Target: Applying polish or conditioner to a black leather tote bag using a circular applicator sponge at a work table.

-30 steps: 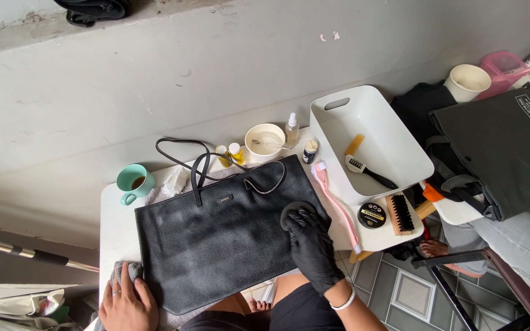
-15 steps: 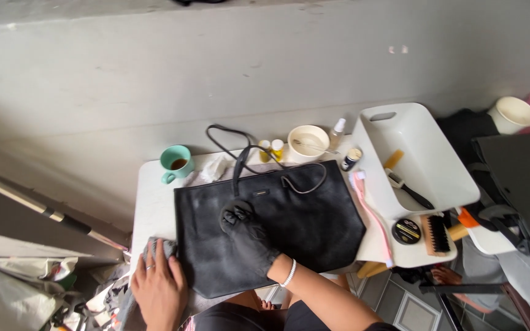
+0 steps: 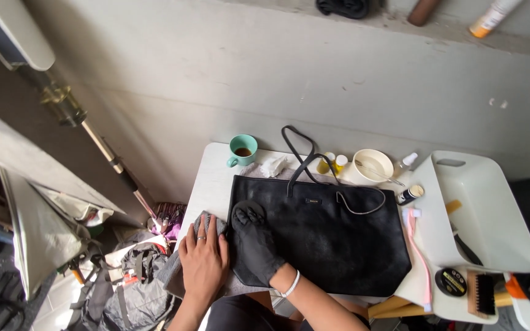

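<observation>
We are working at a small white table, lower centre of the frame. A black leather tote bag is lying flat across it, handles flopping toward the upper edge.

Our right hand, in a black glove, is pressing flat on the bag's left end, fingers together and spread over a round dark pad; it is not clamped on anything we can see.

Our left hand, bare with a ring, is lying palm down on a grey cloth at the table's left edge, fingers together, resting rather than gripping.

We judge the bag soft and limp, fairly light, its leather liable to slide on the table; the handles or the top rim are offering the firmest hold.

Behind it: a teal mug, small yellow bottles, a cream bowl. At right, a white tub, a brush.
</observation>
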